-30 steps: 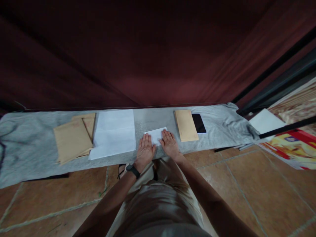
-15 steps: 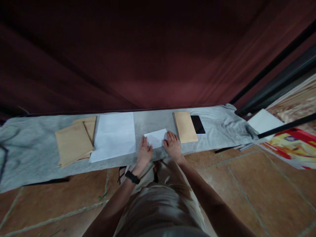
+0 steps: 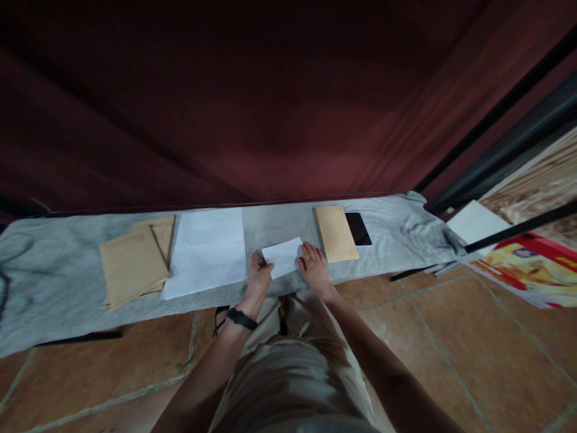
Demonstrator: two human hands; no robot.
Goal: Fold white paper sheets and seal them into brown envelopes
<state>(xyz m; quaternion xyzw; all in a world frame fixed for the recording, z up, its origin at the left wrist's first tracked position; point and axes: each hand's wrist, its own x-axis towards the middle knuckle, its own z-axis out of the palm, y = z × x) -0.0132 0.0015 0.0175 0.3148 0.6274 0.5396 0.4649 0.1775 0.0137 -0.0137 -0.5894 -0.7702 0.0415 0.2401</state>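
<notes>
My left hand point(image 3: 258, 278) pinches the left edge of a small folded white paper point(image 3: 283, 257), fingers closed on it and lifting that edge slightly off the grey cloth point(image 3: 54, 270). My right hand point(image 3: 314, 269) lies flat at the paper's 3 o'clock side, fingers spread and pressing its right edge down. A black watch point(image 3: 241, 319) wraps my left wrist. At 9 o'clock lies a large white sheet point(image 3: 206, 251), beyond it brown envelopes point(image 3: 133, 261). At 2 o'clock sits another brown envelope point(image 3: 336, 233), a dark phone point(image 3: 359, 228) beside it.
</notes>
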